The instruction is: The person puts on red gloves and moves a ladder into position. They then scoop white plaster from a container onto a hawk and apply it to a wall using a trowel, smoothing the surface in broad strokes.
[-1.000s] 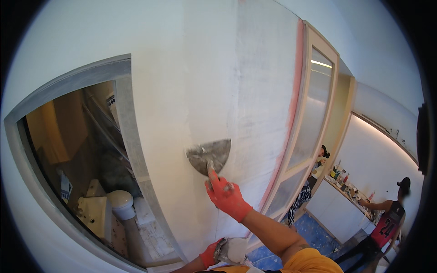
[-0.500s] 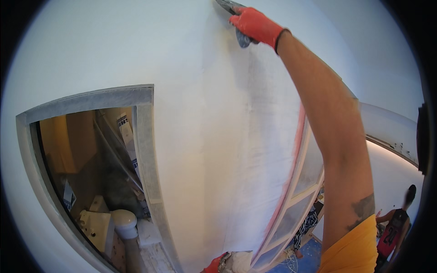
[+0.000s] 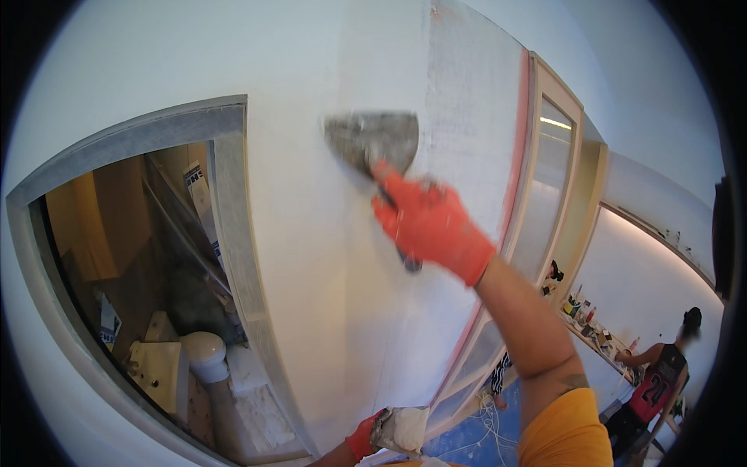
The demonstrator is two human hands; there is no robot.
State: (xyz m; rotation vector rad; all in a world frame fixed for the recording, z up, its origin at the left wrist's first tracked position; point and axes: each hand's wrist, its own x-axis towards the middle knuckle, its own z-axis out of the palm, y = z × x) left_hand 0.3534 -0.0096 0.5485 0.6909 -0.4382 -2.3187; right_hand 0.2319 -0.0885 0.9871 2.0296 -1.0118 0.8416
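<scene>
My right hand [image 3: 436,222], in a red glove, is closed around the handle of a broad putty knife [image 3: 373,138]. Its grey, smeared blade lies at the white wall [image 3: 311,257], to the right of the doorway. Low in the view, my left hand [image 3: 362,438], gloved in red as well, grips a second broad putty knife [image 3: 387,430]. A lump of off-white putty [image 3: 410,428] rests on that blade. Between the knife at the wall and the pink strip [image 3: 517,156], the wall surface looks patchy and streaked grey.
A grey door frame [image 3: 232,194] at left opens onto a bathroom with a toilet [image 3: 204,354] and a washbasin [image 3: 159,373]. At right stand a glazed wooden frame [image 3: 545,148] and a cluttered counter [image 3: 595,335]. Another person [image 3: 661,381] is beside it; cables [image 3: 490,428] lie on blue flooring.
My right hand has come down from high on the wall with its putty knife, the elbow now bent. My left hand and its putty-laden knife show more fully. The view has shifted slightly.
</scene>
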